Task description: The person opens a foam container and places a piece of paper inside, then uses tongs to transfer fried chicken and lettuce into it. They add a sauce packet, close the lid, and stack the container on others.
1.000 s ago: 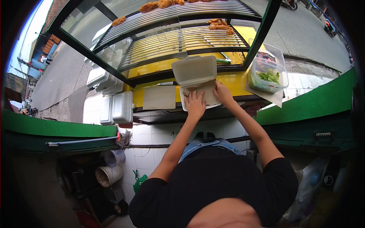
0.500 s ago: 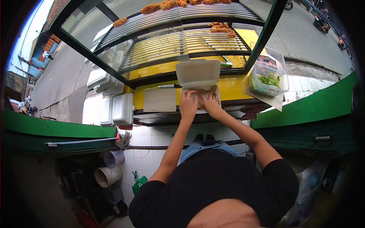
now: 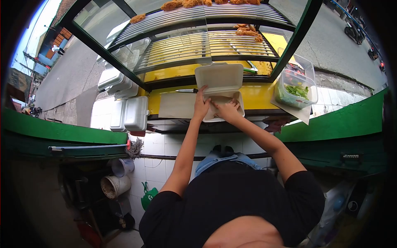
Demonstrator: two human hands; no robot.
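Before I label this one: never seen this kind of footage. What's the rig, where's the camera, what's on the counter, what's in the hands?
There is no machine. A person wears one camera on the head, looking forward and down with a fisheye lens, so you see their own arms and black shirt.

The left hand rests on the left edge of an open foam box on the yellow counter. The right hand presses a paper liner into the tray. Neither hand grips anything else.

Beside the box lie a paper sheet, closed foam boxes on the left, and a clear tub of greens on the right. Behind is a glass case with fried pieces on racks.
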